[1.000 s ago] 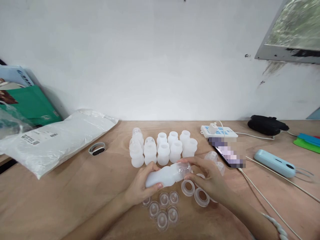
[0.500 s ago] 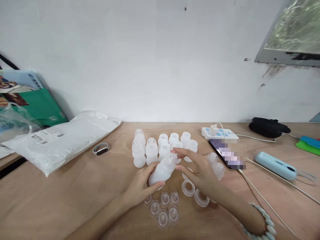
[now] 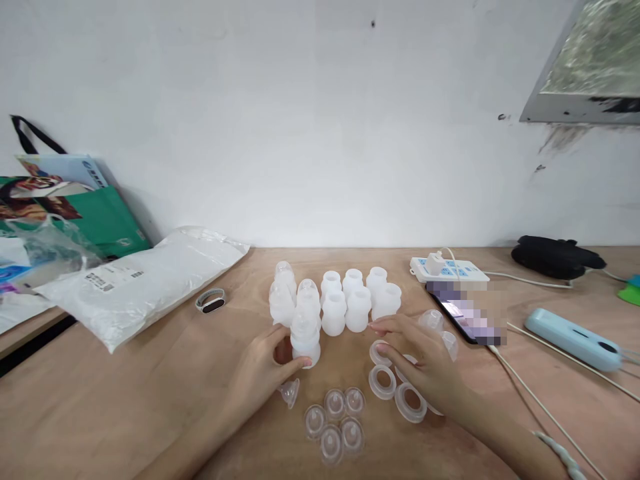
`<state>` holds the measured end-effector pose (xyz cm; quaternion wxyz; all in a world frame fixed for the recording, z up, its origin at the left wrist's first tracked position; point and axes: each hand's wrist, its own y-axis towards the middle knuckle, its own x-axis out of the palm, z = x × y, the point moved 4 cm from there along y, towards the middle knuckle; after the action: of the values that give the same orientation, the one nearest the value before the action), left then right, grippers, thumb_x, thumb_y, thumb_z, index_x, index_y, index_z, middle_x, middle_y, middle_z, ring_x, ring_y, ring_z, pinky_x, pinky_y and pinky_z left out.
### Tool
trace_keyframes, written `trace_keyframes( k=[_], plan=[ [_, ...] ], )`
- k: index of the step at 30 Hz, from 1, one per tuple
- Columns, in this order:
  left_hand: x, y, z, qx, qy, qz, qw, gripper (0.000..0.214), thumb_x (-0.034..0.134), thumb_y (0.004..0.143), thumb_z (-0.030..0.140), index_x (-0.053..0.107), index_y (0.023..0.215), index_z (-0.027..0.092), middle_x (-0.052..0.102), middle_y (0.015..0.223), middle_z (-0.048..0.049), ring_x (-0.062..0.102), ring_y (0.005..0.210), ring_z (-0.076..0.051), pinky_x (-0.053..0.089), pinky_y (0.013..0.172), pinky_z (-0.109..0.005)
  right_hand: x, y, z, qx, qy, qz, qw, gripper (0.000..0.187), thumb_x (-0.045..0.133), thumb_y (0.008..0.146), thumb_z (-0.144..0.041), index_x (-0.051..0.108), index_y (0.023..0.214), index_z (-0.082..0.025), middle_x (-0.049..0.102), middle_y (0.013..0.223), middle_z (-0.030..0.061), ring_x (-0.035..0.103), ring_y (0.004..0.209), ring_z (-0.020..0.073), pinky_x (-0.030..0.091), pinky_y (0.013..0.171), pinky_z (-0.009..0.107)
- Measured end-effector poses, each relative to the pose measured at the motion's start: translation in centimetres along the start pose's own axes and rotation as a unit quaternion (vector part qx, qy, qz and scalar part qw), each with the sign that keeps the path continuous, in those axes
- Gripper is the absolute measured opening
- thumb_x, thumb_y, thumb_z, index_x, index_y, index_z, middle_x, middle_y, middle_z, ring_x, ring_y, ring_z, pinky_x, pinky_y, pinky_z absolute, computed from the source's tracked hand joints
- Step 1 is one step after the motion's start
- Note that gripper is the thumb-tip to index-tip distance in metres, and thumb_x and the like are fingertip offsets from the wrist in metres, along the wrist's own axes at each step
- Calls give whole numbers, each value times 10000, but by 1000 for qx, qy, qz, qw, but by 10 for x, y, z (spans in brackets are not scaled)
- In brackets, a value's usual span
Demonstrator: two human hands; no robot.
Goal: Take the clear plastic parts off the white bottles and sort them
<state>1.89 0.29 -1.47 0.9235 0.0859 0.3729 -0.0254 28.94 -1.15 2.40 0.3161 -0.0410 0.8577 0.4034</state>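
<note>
So the left hand (image 3: 267, 360) is curled around a milky-white, waisted plastic bottle (image 3: 307, 348) with a clear domed cap (image 3: 305, 321), upright at its 2 o'clock. Right hand (image 3: 420, 350) is loosely spread near some translucent plastic rings (image 3: 383, 395), bottle off at its 9 o'clock.

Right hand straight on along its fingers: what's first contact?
Likely the middle open white bottle in the near row, just beyond the right hand; depth is hard to judge here.

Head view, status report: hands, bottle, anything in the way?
Left hand around white bottle, upright, clear cap on. Right hand open, near clear rings. Closest clutter: tipped teat beside left hand.
</note>
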Motion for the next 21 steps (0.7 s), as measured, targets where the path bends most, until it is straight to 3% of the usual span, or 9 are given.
trace_keyframes(
  k=[3, 7, 12, 16, 21],
  plan=[
    [0, -3, -4, -23, -25, 28, 999, 335, 783, 707, 414, 514, 719, 216, 555, 584, 62, 508, 545, -162, 343, 526, -252, -3, -7, 5, 8, 0, 1, 1000, 133, 586, 947, -231, 648, 1062, -254, 742, 991, 54, 730, 910, 208, 609, 753, 309],
    [1, -11, 0, 33, -117, 21, 992, 388, 634, 846, 467, 515, 591, 200, 548, 550, 33, 498, 539, -143, 365, 532, -248, -8, -15, 8, 9, 1, 15, 1000, 101, 576, 944, -201, 654, 985, -250, 742, 971, 61, 729, 935, 217, 617, 725, 300],
    [9, -15, -1, 41, -244, -71, 966, 478, 520, 926, 580, 774, 876, 179, 803, 808, -71, 725, 802, -260, 549, 783, -359, -12, -15, 6, -3, -3, 17, 1000, 141, 557, 937, -170, 666, 876, -236, 750, 903, 58, 738, 851, 204, 622, 718, 293],
    [13, -10, -9, 12, -251, -78, 965, 579, 494, 913, 662, 787, 1047, 181, 816, 963, -93, 729, 985, -309, 521, 981, -463, -11, -14, 4, -14, 0, 20, 1000, 144, 562, 926, -158, 683, 899, -231, 755, 910, 66, 741, 838, 203, 625, 702, 285],
    [13, -6, -10, -3, -227, -58, 972, 588, 496, 906, 669, 777, 1112, 195, 792, 1101, -89, 689, 1110, -321, 453, 1091, -509, -9, -16, 3, -16, -9, 19, 1000, 181, 562, 918, -115, 688, 967, -235, 750, 912, 57, 734, 836, 189, 618, 710, 270]
  ],
)
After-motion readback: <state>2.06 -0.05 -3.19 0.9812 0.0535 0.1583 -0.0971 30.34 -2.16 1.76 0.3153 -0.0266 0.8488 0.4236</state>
